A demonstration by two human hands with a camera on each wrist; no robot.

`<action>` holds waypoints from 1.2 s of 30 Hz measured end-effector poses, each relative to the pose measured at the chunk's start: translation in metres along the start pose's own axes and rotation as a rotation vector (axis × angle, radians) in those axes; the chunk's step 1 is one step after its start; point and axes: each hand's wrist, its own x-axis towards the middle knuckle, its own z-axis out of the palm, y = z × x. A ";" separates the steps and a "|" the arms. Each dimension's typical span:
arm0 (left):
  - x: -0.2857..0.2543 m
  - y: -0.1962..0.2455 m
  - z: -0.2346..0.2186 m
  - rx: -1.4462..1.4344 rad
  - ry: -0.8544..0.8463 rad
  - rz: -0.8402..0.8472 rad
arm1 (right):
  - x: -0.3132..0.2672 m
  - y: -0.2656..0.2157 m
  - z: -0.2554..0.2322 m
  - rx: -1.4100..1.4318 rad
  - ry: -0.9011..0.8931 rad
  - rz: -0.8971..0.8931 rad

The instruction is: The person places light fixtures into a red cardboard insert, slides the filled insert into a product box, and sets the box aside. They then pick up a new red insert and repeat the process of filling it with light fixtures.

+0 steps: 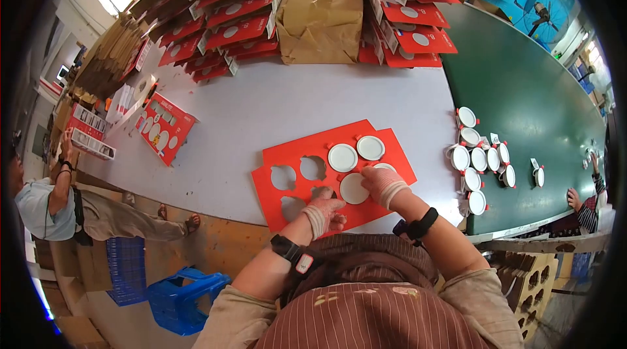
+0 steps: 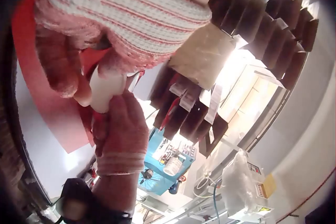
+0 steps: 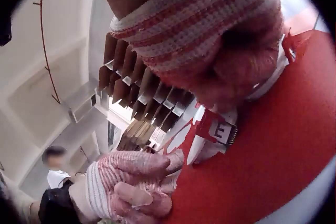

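Note:
Both hands wear striped knit gloves with bare fingertips. My right hand (image 1: pixel 384 186) pinches the right edge of a round white light (image 1: pixel 354 189), whose red clip (image 3: pixel 212 127) shows in the right wrist view. It stands over a red card insert (image 1: pixel 274 202) with round cutouts. At the light's lower left is my left hand (image 1: pixel 324 213), fingers bent, over a cutout; I cannot tell whether it grips the light or the card. Two more lights (image 1: pixel 343 158) (image 1: pixel 370 148) sit in upper cutouts, and another (image 1: pixel 384 167) is partly hidden behind my right hand.
Several loose white lights (image 1: pixel 471 179) lie on the green table (image 1: pixel 522 101) at the right. A printed red box (image 1: pixel 166 128) lies left. Stacked red cartons (image 1: pixel 228 29) and a brown-wrapped parcel (image 1: pixel 320 16) stand behind. Other people work at both sides.

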 end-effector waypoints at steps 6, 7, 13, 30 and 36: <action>-0.005 -0.002 0.012 -0.138 0.049 0.065 | -0.030 -0.014 0.000 -0.259 0.065 0.033; -0.005 -0.003 0.010 -0.166 0.008 0.062 | -0.031 -0.010 0.004 -0.240 0.078 0.015; -0.010 -0.001 0.011 -0.189 -0.077 0.037 | -0.026 -0.007 0.010 -0.111 0.036 0.111; -0.016 0.001 0.015 -0.228 -0.072 0.049 | -0.032 -0.011 0.009 -0.062 -0.060 0.152; -0.020 0.004 0.019 -0.193 -0.020 0.052 | -0.024 -0.009 0.014 -0.068 -0.058 0.126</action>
